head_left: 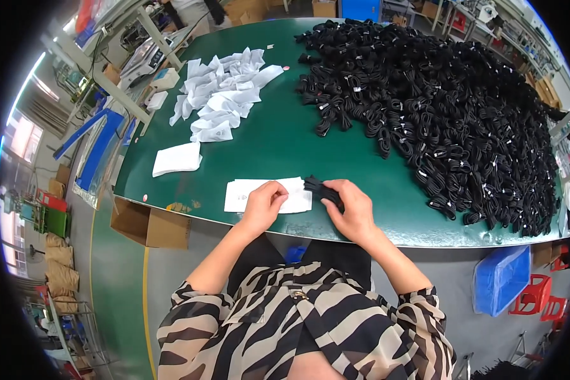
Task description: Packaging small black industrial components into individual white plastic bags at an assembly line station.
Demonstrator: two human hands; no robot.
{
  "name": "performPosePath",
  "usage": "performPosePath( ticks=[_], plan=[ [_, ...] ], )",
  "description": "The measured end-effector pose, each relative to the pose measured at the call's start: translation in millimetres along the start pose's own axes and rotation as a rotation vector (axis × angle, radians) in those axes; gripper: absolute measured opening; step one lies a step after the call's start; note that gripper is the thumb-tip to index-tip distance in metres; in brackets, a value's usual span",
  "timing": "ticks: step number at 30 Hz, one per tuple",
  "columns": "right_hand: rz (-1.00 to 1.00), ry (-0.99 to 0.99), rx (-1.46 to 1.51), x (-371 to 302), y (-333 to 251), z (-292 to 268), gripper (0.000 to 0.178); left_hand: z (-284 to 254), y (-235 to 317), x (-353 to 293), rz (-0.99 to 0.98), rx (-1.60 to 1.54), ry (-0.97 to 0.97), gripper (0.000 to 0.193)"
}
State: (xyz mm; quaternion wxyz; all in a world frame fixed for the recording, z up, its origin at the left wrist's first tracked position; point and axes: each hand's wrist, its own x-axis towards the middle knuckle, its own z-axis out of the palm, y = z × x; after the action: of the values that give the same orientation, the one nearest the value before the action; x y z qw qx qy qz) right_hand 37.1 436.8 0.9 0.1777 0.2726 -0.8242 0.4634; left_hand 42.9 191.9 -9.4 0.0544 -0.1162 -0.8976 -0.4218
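Near the front edge of the green table lies a flat stack of white bags (237, 194). My left hand (264, 204) rests over its middle, thumb and fingers closed in a pinch at the top bag. Just to the right, my right hand (354, 212) has its thumb and fingers closed round a bundled black cable (323, 190). The cable's far end touches the stack's right edge. Part of the cable is hidden under my right fingers.
A large heap of bundled black cables (437, 120) covers the table's right side. Crumpled, filled white bags (225, 95) lie at the far left, with another white stack (177, 159) nearer. A cardboard box (164, 227) stands below the left edge, a blue bin (501, 278) at lower right.
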Motion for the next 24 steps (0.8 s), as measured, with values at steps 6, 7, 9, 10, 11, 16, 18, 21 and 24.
performPosePath(
  ticks=[6,7,9,10,11,16,18,21,24],
  plan=[
    [0.285,-0.174,0.234,-7,-3,14,0.030,1,6,-6,-0.072,-0.103,0.063,0.004],
    [0.369,-0.222,0.326,-10,3,17,0.026,0,9,-7,-0.078,-0.104,0.065,0.004],
    [0.539,-0.312,0.505,-13,13,20,0.022,-1,10,-9,-0.026,-0.108,0.061,0.005],
    [0.544,-0.313,0.500,-10,10,20,0.022,-3,10,-10,0.022,-0.107,0.065,0.005],
    [0.681,-0.327,0.613,-5,5,17,0.022,-5,11,-11,0.071,-0.108,0.069,0.006],
    [1.082,-0.367,0.949,-4,-2,15,0.029,-11,19,-10,0.260,-0.108,0.057,0.009],
    [1.152,-0.376,0.999,-8,-5,16,0.030,-12,21,-6,0.403,-0.050,0.030,0.011],
    [1.220,-0.359,1.205,-9,-13,19,0.029,-14,19,-6,0.429,-0.076,0.027,0.012],
    [1.134,-0.317,1.010,-7,-29,24,0.030,-16,19,-5,0.338,-0.167,0.043,0.013]
  ],
)
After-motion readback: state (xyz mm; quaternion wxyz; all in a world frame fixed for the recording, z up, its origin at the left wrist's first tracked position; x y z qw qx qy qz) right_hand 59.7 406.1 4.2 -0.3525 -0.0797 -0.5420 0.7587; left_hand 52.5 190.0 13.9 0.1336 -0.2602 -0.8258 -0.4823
